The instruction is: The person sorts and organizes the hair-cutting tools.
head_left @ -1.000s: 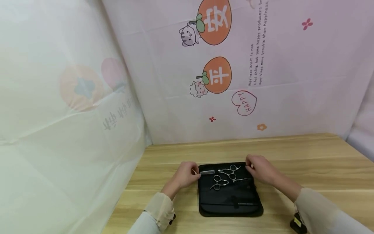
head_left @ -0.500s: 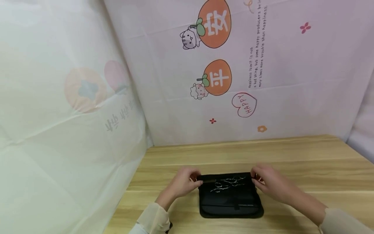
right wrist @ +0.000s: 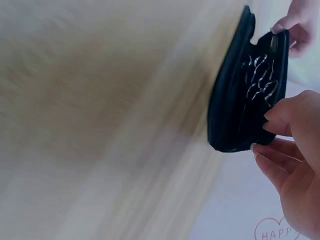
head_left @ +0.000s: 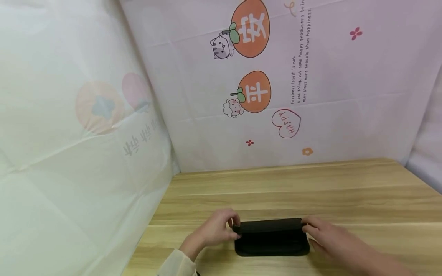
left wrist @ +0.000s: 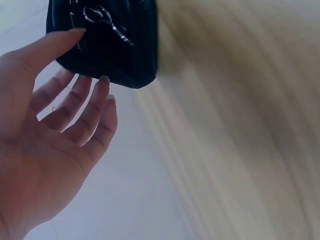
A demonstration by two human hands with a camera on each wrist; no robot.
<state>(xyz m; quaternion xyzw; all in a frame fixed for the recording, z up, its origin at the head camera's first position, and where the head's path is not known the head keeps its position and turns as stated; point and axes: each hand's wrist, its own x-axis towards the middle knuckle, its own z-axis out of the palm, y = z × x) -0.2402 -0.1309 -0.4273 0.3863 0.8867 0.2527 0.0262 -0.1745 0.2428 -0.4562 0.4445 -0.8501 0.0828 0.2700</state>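
A black scissor case lies on the table, its far half folded up and leaning toward the near half. My left hand pinches the raised half at its left corner, thumb on the inner side and fingers behind. At the opposite corner my right hand grips the same half between thumb and fingers. Inside the half-folded case, silver hairdressing scissors show in the right wrist view. The left wrist view shows scissors and a slim comb-like piece near the left thumb. In the head view the case's contents are hidden.
The wood-grain table stretches behind and to both sides of the case. A white printed cloth hangs along the table's back edge, and another pale cloth hangs at the left.
The case lay open flat with scissors and comb showing. Both hands have lifted its far edge and brought it toward the near side, so the head view now shows the outside of that half.
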